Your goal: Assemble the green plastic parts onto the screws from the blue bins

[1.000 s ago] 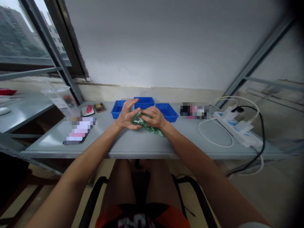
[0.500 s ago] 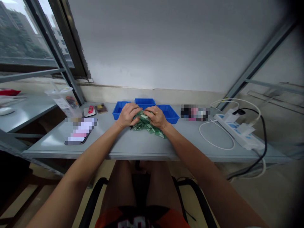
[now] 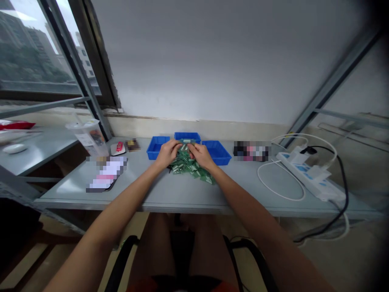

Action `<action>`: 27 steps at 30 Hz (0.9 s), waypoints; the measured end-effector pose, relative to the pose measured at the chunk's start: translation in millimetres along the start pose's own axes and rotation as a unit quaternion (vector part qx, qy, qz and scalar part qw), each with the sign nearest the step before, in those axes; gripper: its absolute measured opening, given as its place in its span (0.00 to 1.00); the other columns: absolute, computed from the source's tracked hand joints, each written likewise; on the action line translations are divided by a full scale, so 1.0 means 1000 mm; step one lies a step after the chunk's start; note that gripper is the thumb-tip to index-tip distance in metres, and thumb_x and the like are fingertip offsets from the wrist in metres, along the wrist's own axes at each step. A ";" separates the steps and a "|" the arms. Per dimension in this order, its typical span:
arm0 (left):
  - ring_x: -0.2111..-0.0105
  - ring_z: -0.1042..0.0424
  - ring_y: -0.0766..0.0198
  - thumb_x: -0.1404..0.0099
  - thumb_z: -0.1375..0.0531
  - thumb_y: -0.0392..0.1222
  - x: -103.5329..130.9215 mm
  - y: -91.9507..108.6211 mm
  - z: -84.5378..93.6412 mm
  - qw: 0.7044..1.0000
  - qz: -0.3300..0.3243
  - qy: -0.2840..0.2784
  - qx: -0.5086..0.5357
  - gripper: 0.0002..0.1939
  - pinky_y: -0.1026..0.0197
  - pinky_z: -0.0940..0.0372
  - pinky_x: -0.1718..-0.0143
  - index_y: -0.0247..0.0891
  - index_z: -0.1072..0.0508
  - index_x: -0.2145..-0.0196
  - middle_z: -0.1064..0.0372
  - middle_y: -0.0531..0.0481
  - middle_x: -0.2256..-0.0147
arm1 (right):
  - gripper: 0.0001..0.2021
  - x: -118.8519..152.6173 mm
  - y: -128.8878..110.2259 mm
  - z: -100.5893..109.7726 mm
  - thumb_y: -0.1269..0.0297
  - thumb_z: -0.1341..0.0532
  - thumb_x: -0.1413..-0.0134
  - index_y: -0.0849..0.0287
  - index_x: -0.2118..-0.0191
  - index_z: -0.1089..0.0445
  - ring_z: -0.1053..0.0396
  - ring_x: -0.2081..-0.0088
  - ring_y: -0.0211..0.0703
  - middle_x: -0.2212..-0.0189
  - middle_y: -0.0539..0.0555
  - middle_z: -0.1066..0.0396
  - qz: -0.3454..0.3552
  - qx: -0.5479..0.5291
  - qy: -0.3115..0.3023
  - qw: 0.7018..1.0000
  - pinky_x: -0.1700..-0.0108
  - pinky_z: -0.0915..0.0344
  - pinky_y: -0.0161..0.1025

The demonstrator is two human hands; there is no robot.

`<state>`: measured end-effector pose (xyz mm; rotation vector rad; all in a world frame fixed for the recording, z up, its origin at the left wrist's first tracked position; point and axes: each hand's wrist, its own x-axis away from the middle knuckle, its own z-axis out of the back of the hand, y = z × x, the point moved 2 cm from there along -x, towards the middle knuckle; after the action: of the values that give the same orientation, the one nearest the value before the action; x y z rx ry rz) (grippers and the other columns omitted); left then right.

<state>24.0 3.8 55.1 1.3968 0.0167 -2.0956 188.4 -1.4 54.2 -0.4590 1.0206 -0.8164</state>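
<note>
A pile of small green plastic packets (image 3: 190,167) with pale labels lies on the desk between my forearms. Above its far side, one green packet (image 3: 187,141) is stretched between my two hands. My left hand (image 3: 168,154) pinches its left side, fingers curled and thumb inward. On the other side my right hand (image 3: 202,156) is closed at the packet's right edge, its fingertips partly hidden. Just beyond the hands stand three blue trays: a left tray (image 3: 152,156), a middle tray (image 3: 187,134) and a right tray (image 3: 221,161).
At left are a phone (image 3: 109,174), a plastic cup (image 3: 91,140) and a small white dish (image 3: 118,151) with a red item. To the right lie a blurred-out object (image 3: 251,151) and a white power strip (image 3: 313,178) with looping cables. A wall backs the grey desk (image 3: 182,196).
My hands have drawn apart slightly from over the pile, and a single packet now shows between them. The whole view has shifted a little, so the desk appears lower.
</note>
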 end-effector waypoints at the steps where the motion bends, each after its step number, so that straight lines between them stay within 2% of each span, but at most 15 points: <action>1: 0.73 0.35 0.67 0.34 0.47 0.41 0.000 -0.001 -0.001 0.999 0.026 -0.014 0.018 0.12 0.65 0.41 0.69 0.34 0.29 0.70 0.32 0.50 0.74 | 0.23 -0.001 0.002 0.001 0.50 0.51 0.41 0.59 0.81 0.40 0.42 0.80 0.34 0.85 0.47 0.40 -0.004 -0.002 0.000 1.000 0.73 0.45 0.33; 4: 0.73 0.36 0.67 0.35 0.46 0.44 -0.001 -0.004 -0.002 0.994 0.082 -0.044 0.064 0.13 0.65 0.41 0.70 0.34 0.27 0.70 0.33 0.51 0.75 | 0.19 -0.004 0.008 0.004 0.51 0.47 0.44 0.59 0.78 0.38 0.44 0.78 0.34 0.83 0.46 0.41 0.015 0.052 0.036 0.998 0.73 0.48 0.33; 6: 0.70 0.35 0.66 0.37 0.45 0.46 -0.003 -0.006 -0.002 0.991 0.101 -0.040 0.083 0.13 0.64 0.40 0.67 0.35 0.25 0.68 0.31 0.50 0.73 | 0.17 -0.005 0.010 0.006 0.52 0.45 0.45 0.59 0.76 0.36 0.46 0.78 0.34 0.83 0.45 0.43 0.025 0.089 0.057 0.994 0.74 0.50 0.33; 9: 0.73 0.35 0.66 0.39 0.44 0.48 -0.004 -0.009 0.000 0.975 0.166 -0.046 0.143 0.14 0.63 0.39 0.69 0.35 0.24 0.66 0.31 0.50 0.74 | 0.16 -0.006 0.012 0.006 0.52 0.45 0.45 0.59 0.74 0.33 0.46 0.80 0.34 0.84 0.45 0.43 0.014 0.084 0.044 0.995 0.75 0.49 0.33; 11: 0.77 0.36 0.67 0.40 0.43 0.49 -0.004 -0.011 0.000 0.946 0.229 -0.070 0.217 0.16 0.64 0.39 0.73 0.34 0.24 0.63 0.31 0.51 0.76 | 0.15 -0.005 0.012 0.004 0.54 0.46 0.44 0.58 0.69 0.30 0.42 0.79 0.35 0.82 0.46 0.38 -0.002 0.036 0.025 0.999 0.75 0.45 0.33; 13: 0.77 0.34 0.67 0.41 0.43 0.49 -0.003 -0.013 -0.002 0.907 0.273 -0.077 0.310 0.18 0.64 0.38 0.74 0.33 0.25 0.60 0.30 0.49 0.74 | 0.14 -0.004 0.011 0.003 0.56 0.47 0.43 0.57 0.60 0.29 0.36 0.76 0.36 0.75 0.49 0.31 -0.009 -0.018 0.016 1.000 0.73 0.40 0.33; 15: 0.73 0.31 0.65 0.40 0.44 0.50 -0.003 -0.015 -0.003 0.872 0.294 -0.058 0.387 0.20 0.63 0.35 0.72 0.32 0.25 0.59 0.28 0.46 0.68 | 0.16 -0.002 0.008 0.003 0.58 0.46 0.44 0.56 0.52 0.31 0.32 0.70 0.38 0.65 0.53 0.27 0.000 -0.044 0.016 0.999 0.71 0.37 0.34; 18: 0.72 0.31 0.65 0.45 0.39 0.51 -0.003 -0.017 -0.004 0.859 0.316 -0.016 0.401 0.25 0.63 0.34 0.71 0.31 0.28 0.54 0.28 0.47 0.68 | 0.20 0.001 0.001 0.003 0.57 0.43 0.46 0.56 0.48 0.33 0.31 0.64 0.41 0.55 0.55 0.29 0.024 -0.055 0.002 0.998 0.67 0.34 0.35; 21: 0.75 0.32 0.68 0.53 0.32 0.47 -0.001 -0.018 -0.007 0.851 0.343 -0.002 0.398 0.35 0.63 0.34 0.69 0.34 0.34 0.48 0.29 0.53 0.73 | 0.18 0.002 -0.002 0.003 0.57 0.45 0.44 0.56 0.49 0.33 0.31 0.60 0.43 0.54 0.56 0.30 0.037 -0.049 0.007 0.998 0.64 0.32 0.37; 24: 0.74 0.31 0.68 0.57 0.31 0.48 0.002 -0.018 -0.011 0.831 0.368 -0.007 0.416 0.28 0.62 0.34 0.66 0.32 0.28 0.59 0.29 0.52 0.75 | 0.15 0.001 0.000 0.001 0.60 0.44 0.44 0.58 0.53 0.31 0.33 0.55 0.45 0.56 0.57 0.30 0.062 0.042 0.061 0.995 0.59 0.33 0.40; 27: 0.75 0.31 0.68 0.59 0.30 0.48 0.001 -0.016 -0.013 0.834 0.367 0.014 0.411 0.22 0.63 0.35 0.67 0.32 0.26 0.69 0.29 0.53 0.77 | 0.13 0.000 0.002 0.000 0.62 0.42 0.47 0.59 0.57 0.29 0.35 0.53 0.47 0.58 0.59 0.33 0.079 0.146 0.127 0.978 0.51 0.37 0.46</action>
<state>26.8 20.5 43.0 1.5159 -1.3344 -1.4220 189.0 -0.3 53.1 -0.0208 1.1331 -0.8782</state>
